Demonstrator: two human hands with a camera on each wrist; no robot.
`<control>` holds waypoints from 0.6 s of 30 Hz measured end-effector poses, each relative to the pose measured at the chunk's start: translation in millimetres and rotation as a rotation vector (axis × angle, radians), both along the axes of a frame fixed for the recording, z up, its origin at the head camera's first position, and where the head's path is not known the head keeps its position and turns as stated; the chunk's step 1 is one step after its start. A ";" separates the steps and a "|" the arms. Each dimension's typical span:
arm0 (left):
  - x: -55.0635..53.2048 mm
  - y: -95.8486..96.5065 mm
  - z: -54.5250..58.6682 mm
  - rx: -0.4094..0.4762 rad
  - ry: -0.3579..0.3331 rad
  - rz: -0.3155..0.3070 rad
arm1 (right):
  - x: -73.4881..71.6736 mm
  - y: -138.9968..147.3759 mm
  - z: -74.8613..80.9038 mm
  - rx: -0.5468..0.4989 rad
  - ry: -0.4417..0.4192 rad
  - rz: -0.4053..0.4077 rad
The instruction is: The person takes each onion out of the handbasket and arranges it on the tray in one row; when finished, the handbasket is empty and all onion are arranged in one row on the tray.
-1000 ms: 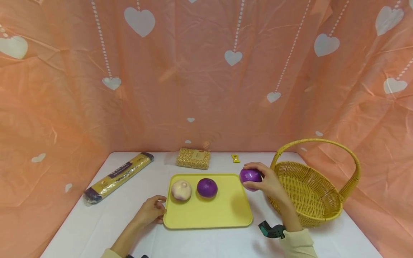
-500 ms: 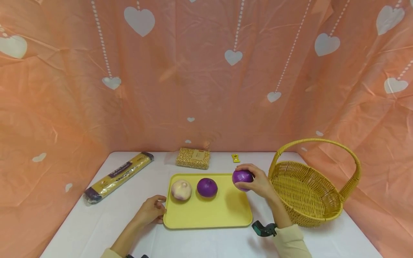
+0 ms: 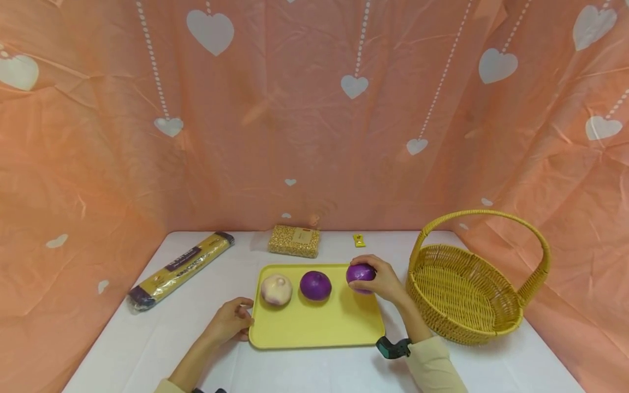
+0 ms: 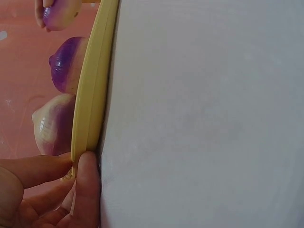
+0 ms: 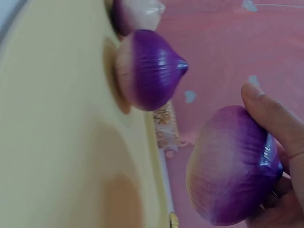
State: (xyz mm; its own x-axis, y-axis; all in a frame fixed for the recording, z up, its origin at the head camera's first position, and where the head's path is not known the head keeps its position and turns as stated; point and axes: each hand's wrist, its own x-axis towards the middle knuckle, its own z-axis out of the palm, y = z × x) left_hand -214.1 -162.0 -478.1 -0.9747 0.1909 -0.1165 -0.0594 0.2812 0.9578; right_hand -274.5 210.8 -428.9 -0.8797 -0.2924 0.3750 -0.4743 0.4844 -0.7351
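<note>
My right hand point(image 3: 385, 281) grips a purple onion point(image 3: 360, 273) over the right end of a yellow tray point(image 3: 319, 330). In the right wrist view this onion point(image 5: 228, 171) hangs apart from the tray's surface, its shadow falling on it. A second purple onion point(image 3: 315, 286) sits on the tray near the middle. Beside it, at the left, lies a pale onion point(image 3: 276, 290) with purple tinges. At the tray's left edge, my left hand point(image 3: 228, 321) pinches the rim, as the left wrist view shows with thumb and finger point(image 4: 88, 185); its other fingers are partly hidden.
A wicker basket point(image 3: 432, 322) with a tall handle stands at the right, close to my right forearm. Behind the tray lie a bag of yellow grains point(image 3: 294, 242) and a small yellow packet point(image 3: 359, 240). A long noodle-like package point(image 3: 179, 271) lies at the left.
My right hand has carried the held onion leftward, from beside the tray's right edge to over its right end. The left hand, the tray and the other two onions stay put.
</note>
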 end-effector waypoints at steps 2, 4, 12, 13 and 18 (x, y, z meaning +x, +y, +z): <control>0.1 0.3 0.4 -0.002 0.002 -0.004 | -0.9 -1.5 -3.0 0.021 -0.001 -0.004; 0.3 0.5 1.4 -0.002 0.002 -0.004 | -2.0 -3.2 -6.2 0.047 -0.008 -0.009; 1.8 0.7 2.8 0.000 0.003 -0.011 | -6.4 -10.8 -16.5 0.079 -0.005 0.003; 1.8 0.6 2.6 -0.001 0.004 -0.012 | -6.4 -11.7 -16.9 0.079 -0.004 0.008; 1.4 0.4 2.4 -0.009 -0.001 -0.003 | -9.6 -14.7 -20.9 0.107 0.017 0.015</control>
